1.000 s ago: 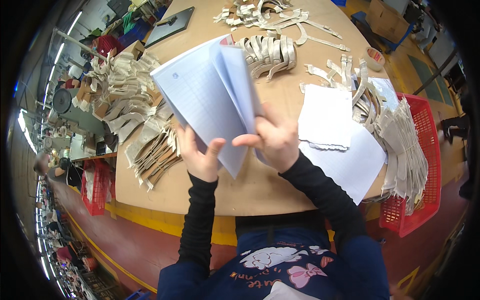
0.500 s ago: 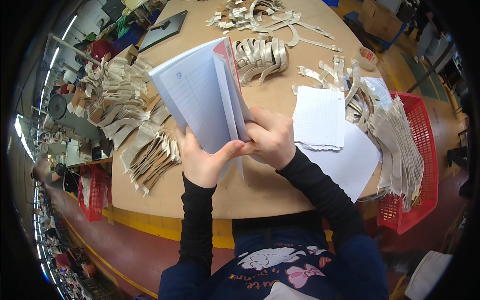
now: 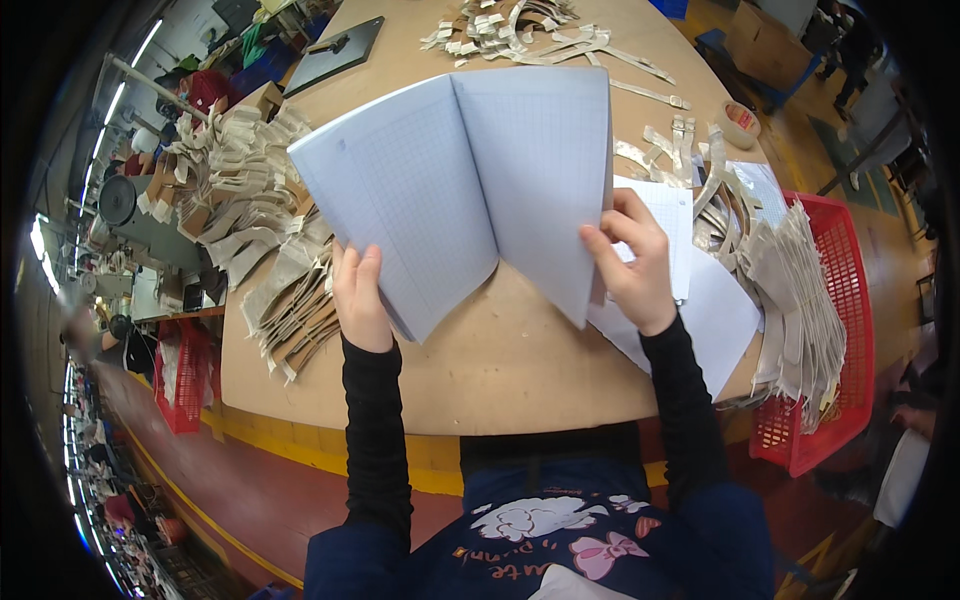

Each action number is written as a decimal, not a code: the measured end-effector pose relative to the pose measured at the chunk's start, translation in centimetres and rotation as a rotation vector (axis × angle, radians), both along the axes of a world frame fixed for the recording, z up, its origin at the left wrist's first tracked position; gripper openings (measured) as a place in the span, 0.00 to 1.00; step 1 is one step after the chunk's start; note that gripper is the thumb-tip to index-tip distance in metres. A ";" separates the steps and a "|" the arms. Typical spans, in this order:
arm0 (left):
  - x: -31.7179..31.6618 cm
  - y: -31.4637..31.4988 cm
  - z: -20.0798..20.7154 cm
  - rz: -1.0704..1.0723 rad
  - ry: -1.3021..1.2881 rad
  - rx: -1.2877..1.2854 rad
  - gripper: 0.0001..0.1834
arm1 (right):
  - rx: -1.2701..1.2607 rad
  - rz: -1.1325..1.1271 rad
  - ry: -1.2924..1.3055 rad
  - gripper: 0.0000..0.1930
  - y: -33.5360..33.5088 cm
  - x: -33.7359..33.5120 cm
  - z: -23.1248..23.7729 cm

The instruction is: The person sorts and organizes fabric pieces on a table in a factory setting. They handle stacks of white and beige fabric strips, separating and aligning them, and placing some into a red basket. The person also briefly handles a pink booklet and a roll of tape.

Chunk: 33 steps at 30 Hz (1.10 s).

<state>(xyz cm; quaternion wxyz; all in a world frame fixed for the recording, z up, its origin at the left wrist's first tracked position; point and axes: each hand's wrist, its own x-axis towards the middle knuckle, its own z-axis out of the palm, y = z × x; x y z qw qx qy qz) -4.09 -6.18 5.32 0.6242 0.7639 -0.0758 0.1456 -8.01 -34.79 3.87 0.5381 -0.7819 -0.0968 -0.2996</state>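
Observation:
A notebook with grid-ruled pages (image 3: 420,190) is spread wide above the table, its fold running down the middle. My left hand (image 3: 361,295) grips the lower left edge, thumb over the page. At the right edge my right hand (image 3: 634,258) pinches the other half between thumb and fingers. No writing can be made out on the facing pages. Behind the right hand lie a torn-edged sheet of grid paper (image 3: 676,225) and a larger white sheet (image 3: 712,310), both partly hidden.
Pale strap pieces (image 3: 235,200) are heaped along the table's (image 3: 480,390) left side. More straps (image 3: 800,310) overhang a red plastic basket (image 3: 855,300) at the right. A tape roll (image 3: 738,122) and a dark board (image 3: 335,57) lie farther back.
The notebook has gone from partly open to spread flat. My right hand has moved from the fold to its right edge, and the left hand has shifted slightly left.

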 end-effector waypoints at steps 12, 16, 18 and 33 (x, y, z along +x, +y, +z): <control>1.5 2.3 -2.8 0.127 -0.041 -0.040 0.15 | 0.023 -0.051 0.136 0.05 -3.1 0.1 -1.4; 1.8 2.0 -3.5 0.193 -0.036 -0.296 0.12 | 0.115 -0.077 0.159 0.05 -3.3 -0.2 -1.3; 1.6 1.5 -3.4 0.211 -0.209 -0.335 0.11 | 0.119 -0.136 0.067 0.05 -3.4 -0.4 -0.8; 1.4 1.8 -6.3 0.200 -0.271 -0.114 0.10 | -0.046 -0.093 0.081 0.04 -3.5 -1.9 -1.3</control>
